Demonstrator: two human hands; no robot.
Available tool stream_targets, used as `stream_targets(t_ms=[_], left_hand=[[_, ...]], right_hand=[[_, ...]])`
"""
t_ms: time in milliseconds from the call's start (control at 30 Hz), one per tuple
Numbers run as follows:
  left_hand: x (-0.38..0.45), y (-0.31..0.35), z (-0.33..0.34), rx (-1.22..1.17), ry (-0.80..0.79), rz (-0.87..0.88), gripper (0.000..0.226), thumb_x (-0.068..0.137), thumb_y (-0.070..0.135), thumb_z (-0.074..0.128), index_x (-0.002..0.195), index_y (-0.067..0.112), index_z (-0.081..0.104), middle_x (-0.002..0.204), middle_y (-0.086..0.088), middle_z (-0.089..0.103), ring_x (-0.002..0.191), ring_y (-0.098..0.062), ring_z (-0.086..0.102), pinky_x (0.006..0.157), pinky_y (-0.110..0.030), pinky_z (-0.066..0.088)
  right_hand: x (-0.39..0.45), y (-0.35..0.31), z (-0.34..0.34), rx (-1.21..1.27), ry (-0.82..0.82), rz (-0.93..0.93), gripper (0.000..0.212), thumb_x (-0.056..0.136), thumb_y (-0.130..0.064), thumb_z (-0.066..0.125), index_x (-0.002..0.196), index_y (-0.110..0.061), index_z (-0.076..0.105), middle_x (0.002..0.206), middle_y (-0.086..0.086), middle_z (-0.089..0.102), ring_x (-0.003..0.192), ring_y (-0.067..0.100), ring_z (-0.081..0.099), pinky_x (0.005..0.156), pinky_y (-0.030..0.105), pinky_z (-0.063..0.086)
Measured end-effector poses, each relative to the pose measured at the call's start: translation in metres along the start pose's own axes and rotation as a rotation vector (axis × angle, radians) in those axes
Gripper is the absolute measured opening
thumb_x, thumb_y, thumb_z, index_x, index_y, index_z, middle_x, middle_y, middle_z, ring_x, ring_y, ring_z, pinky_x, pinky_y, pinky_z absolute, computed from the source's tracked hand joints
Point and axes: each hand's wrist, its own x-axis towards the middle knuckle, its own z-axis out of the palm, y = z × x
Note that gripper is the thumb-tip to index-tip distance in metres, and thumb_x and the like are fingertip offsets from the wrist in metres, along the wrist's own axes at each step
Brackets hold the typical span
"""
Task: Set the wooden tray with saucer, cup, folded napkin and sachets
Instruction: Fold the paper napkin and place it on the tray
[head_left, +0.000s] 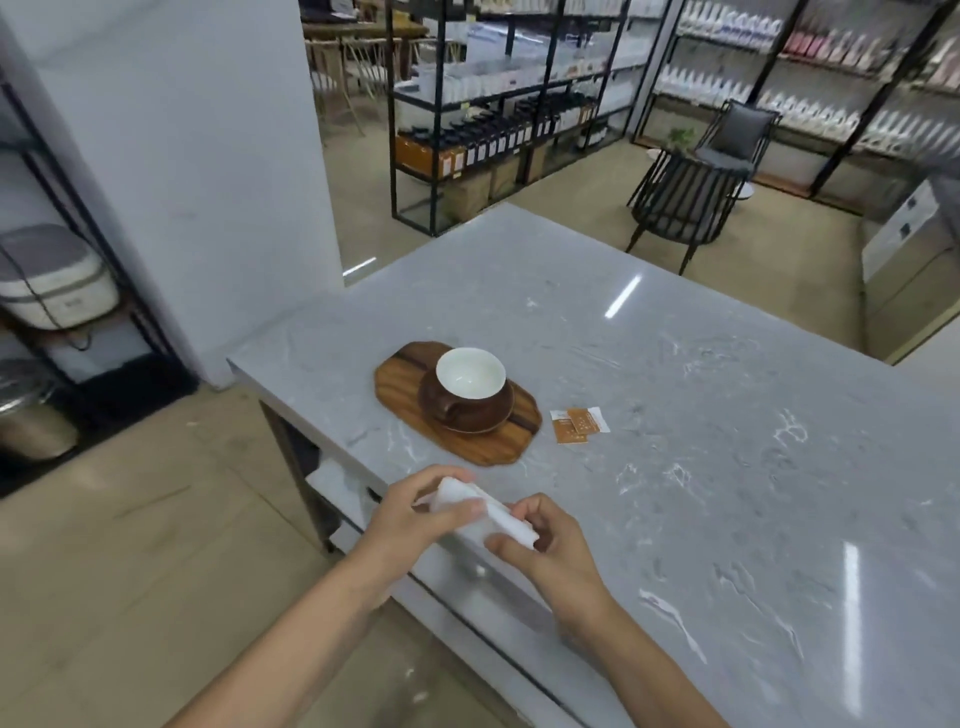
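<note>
A wooden tray (402, 384) lies on the grey marble counter. On it stands a brown saucer (498, 422) with a brown cup (470, 382), white inside, handle turned toward me. Orange and white sachets (579, 425) lie on the counter just right of the tray. Near the counter's front edge, both hands hold a folded white napkin (498, 517). My left hand (415, 519) grips its left end. My right hand (550, 545) pinches its right end.
The marble counter (701, 441) stretches far to the right and back. A white wall pillar (208, 182) rises at the left. Behind the counter are black shelving racks (493, 114) and a black chair (680, 208). A rice cooker (52, 280) sits on a rack at far left.
</note>
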Motion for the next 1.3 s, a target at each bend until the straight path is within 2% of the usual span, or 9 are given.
stream_targets(t_ms=[300,400,533,633,767,900,1100,1200,1300], left_hand=[[0.013,0.012,-0.109,-0.205,0.072,-0.073,0.062,0.06,0.04,0.094,0.115,0.048,0.066,0.107,0.006,0.076,0.096,-0.011,0.074,0.074,-0.022,0.06],[0.02,0.016,-0.139,-0.225,0.065,-0.069,0.055,0.062,0.034,0.094,0.111,0.04,0.07,0.107,0.001,0.077,0.1,-0.017,0.074,0.085,-0.033,0.061],[0.031,0.02,-0.174,-0.249,0.058,-0.084,0.058,0.059,0.032,0.094,0.112,0.027,0.072,0.107,-0.003,0.078,0.104,-0.022,0.073,0.099,-0.048,0.056],[0.047,0.023,-0.192,-0.228,0.045,-0.094,0.053,0.058,0.028,0.094,0.108,0.027,0.074,0.109,-0.006,0.078,0.108,-0.027,0.071,0.101,-0.053,0.054],[0.082,0.026,-0.211,-0.254,0.035,-0.112,0.047,0.061,0.018,0.091,0.105,0.022,0.075,0.11,-0.009,0.077,0.111,-0.032,0.07,0.1,-0.048,0.055],[0.133,0.032,-0.223,-0.161,-0.064,-0.11,0.041,0.068,0.015,0.089,0.105,0.024,0.074,0.11,-0.004,0.078,0.102,-0.025,0.072,0.079,-0.037,0.059],[0.213,0.036,-0.211,0.064,-0.11,-0.071,0.025,0.081,0.016,0.08,0.104,0.026,0.075,0.113,0.003,0.073,0.109,-0.019,0.067,0.091,-0.033,0.058],[0.248,0.035,-0.198,0.192,-0.2,0.017,0.026,0.086,0.013,0.076,0.106,0.028,0.075,0.114,0.007,0.072,0.109,-0.011,0.067,0.088,-0.025,0.056],[0.272,0.033,-0.189,0.309,-0.317,0.093,0.024,0.088,0.009,0.074,0.107,0.024,0.075,0.114,0.005,0.074,0.107,-0.009,0.068,0.094,-0.03,0.053]], right_hand=[[0.028,-0.028,0.112,0.167,0.024,0.08,0.036,0.073,-0.033,0.087,0.08,-0.013,0.059,0.076,0.003,0.062,0.071,0.012,0.059,0.062,0.021,0.045],[0.037,-0.032,0.135,0.199,0.006,0.086,0.039,0.073,-0.04,0.087,0.087,-0.012,0.064,0.086,0.014,0.069,0.079,0.016,0.066,0.068,0.021,0.049],[0.054,-0.034,0.157,0.272,-0.012,0.085,0.032,0.078,-0.034,0.085,0.097,-0.013,0.07,0.105,0.02,0.074,0.101,0.031,0.072,0.088,0.039,0.057],[0.069,-0.038,0.172,0.258,0.021,0.08,0.032,0.076,-0.035,0.085,0.095,-0.014,0.071,0.097,0.015,0.076,0.094,0.024,0.074,0.076,0.026,0.057],[0.094,-0.04,0.184,0.265,0.047,0.095,0.03,0.08,-0.032,0.081,0.102,-0.014,0.071,0.099,0.012,0.078,0.095,0.026,0.073,0.077,0.027,0.057],[0.127,-0.033,0.192,0.324,0.113,0.086,0.032,0.081,-0.025,0.079,0.111,-0.021,0.071,0.1,0.012,0.078,0.096,0.027,0.074,0.077,0.031,0.059],[0.178,-0.017,0.196,0.053,0.466,-0.1,0.024,0.091,-0.014,0.074,0.108,-0.03,0.075,0.112,-0.011,0.073,0.101,0.014,0.071,0.08,0.029,0.06],[0.193,-0.008,0.201,-0.138,0.586,-0.173,0.025,0.095,-0.016,0.069,0.116,-0.029,0.074,0.115,-0.01,0.067,0.106,0.002,0.065,0.08,0.013,0.055],[0.203,-0.001,0.21,-0.232,0.626,-0.126,0.031,0.098,-0.019,0.063,0.128,-0.023,0.067,0.124,-0.006,0.053,0.11,0.001,0.06,0.086,0.02,0.058]])
